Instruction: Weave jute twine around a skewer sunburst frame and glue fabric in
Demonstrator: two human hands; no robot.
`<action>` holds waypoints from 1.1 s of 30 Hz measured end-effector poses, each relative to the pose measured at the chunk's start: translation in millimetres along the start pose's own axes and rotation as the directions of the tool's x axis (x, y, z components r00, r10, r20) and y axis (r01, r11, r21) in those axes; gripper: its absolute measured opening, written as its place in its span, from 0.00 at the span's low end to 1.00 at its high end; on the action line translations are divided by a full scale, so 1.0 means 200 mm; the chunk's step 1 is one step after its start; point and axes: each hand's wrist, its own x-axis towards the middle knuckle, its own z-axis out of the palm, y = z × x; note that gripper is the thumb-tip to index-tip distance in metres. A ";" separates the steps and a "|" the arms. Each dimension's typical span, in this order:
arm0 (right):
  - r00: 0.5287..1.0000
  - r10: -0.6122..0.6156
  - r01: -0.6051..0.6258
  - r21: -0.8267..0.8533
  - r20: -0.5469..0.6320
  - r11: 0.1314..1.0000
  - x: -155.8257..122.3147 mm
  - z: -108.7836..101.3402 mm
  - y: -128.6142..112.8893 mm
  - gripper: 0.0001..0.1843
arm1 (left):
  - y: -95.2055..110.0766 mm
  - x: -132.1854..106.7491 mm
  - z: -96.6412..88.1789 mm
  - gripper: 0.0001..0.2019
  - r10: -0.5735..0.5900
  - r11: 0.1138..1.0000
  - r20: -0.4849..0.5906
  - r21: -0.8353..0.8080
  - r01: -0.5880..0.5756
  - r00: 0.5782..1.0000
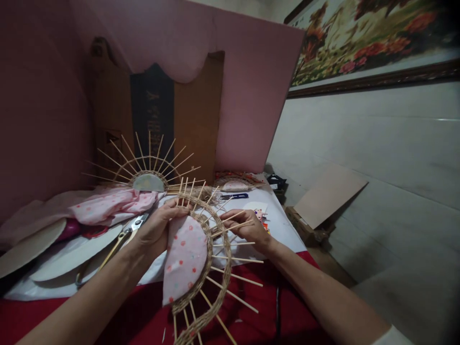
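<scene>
Weaving's mid-round here: the left hand (pixel 156 232) is clamped on the top edge of the half-moon fan piece (pixel 185 258), which sits tilted over the red bench (pixel 143 306). The right hand (pixel 247 227) pinches at the spokes (pixel 233 278) by the woven rim (pixel 215 251). I'd say the next pass needs steady tension and evenly spread spokes, or the band goes lumpy. Pliers (pixel 125 235) lie just left of it, with a second fan piece (pixel 148 182) behind. The only container is a cardboard box (pixel 305 230) on the floor, and I can't see what's inside.
</scene>
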 end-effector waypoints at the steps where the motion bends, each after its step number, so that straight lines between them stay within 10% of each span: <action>1: 1.000 -0.004 0.004 -0.004 0.005 1.000 0.00 0.00 0.00 0.11 | 0.00 0.00 0.00 0.12 0.005 1.000 -0.001 -0.007 -0.005 1.000; 23: 0.983 -0.178 0.145 -0.395 -0.047 0.907 -0.01 -0.02 0.04 0.11 | -0.01 0.01 0.01 0.07 0.056 0.996 -0.207 -0.050 -0.067 0.977; 33: 0.947 -0.322 0.233 -0.643 -0.022 0.730 -0.04 -0.02 -0.01 0.13 | -0.04 0.01 0.00 0.09 0.126 0.992 -0.236 0.061 -0.115 0.964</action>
